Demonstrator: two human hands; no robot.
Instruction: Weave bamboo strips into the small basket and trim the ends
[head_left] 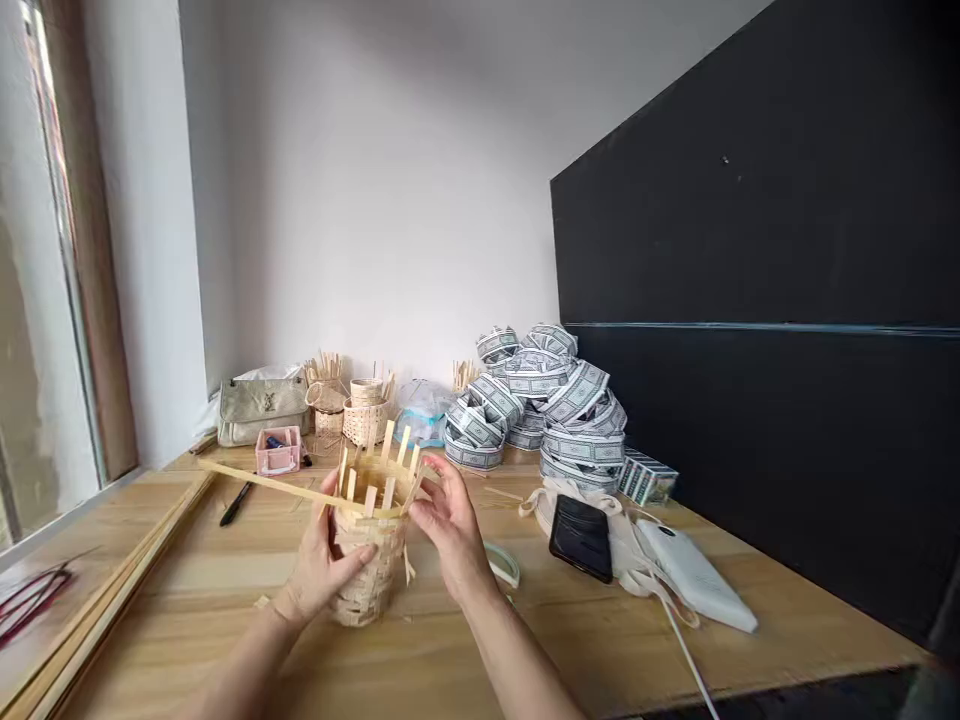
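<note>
A small woven bamboo basket (367,580) stands in front of me, slightly tilted, with upright stakes sticking out of its rim. My left hand (324,565) is wrapped round its left side, thumb across the weave. On the right of the rim, my right hand (448,515) pinches at a stake and the end of a weaving strip. That long pale bamboo strip (262,482) runs along the front of the rim and extends off to the left over the table. Some of the right fingertips are hidden behind the stakes.
Long bamboo strips (135,580) lie along the table's left side near a black pen (236,505). Behind are a pink box (277,452), a beige bag (262,408), other baskets (366,420) and stacked patterned bands (581,440). Rightward lie a phone (581,538) and white power bank (697,572).
</note>
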